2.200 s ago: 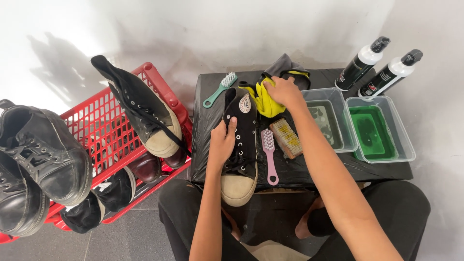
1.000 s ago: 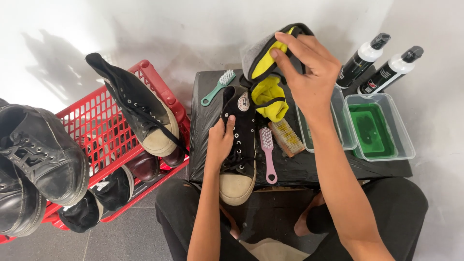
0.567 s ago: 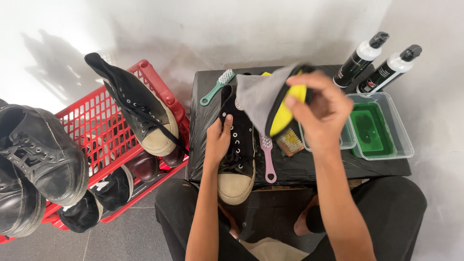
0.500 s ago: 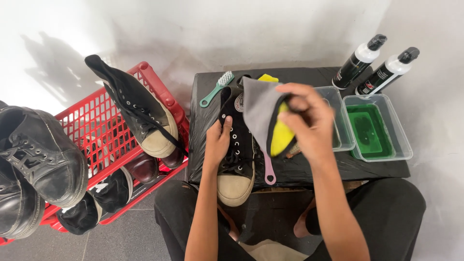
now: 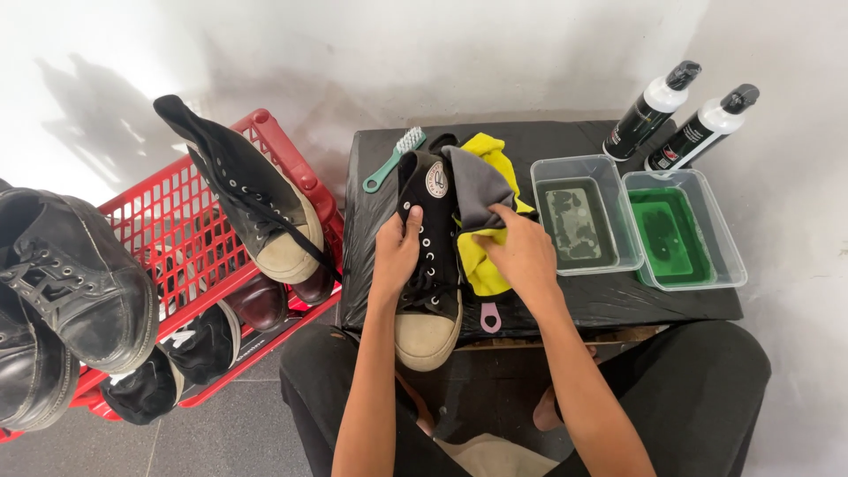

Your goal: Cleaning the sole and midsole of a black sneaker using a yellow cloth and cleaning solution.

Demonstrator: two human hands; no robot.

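A black high-top sneaker point(image 5: 430, 231) with a tan toe cap lies on the small black table point(image 5: 548, 141), toe toward me. My left hand point(image 5: 396, 252) grips its left side by the laces. My right hand point(image 5: 518, 249) presses a grey-and-yellow cloth point(image 5: 481, 190) against the sneaker's right side. The end of a pink brush point(image 5: 490, 317) sticks out from under my right hand and the cloth.
A teal brush point(image 5: 394, 158) lies at the table's back left. Two clear tubs stand to the right, one with murky water point(image 5: 583, 221), one with green liquid point(image 5: 676, 231). Two spray bottles point(image 5: 685, 124) lean behind them. A red crate point(image 5: 181, 234) holding several shoes stands on the left.
My right hand lifted the cloth from the table's back, swung it up and brought it down onto the sneaker's right side. My left hand stayed on the sneaker.
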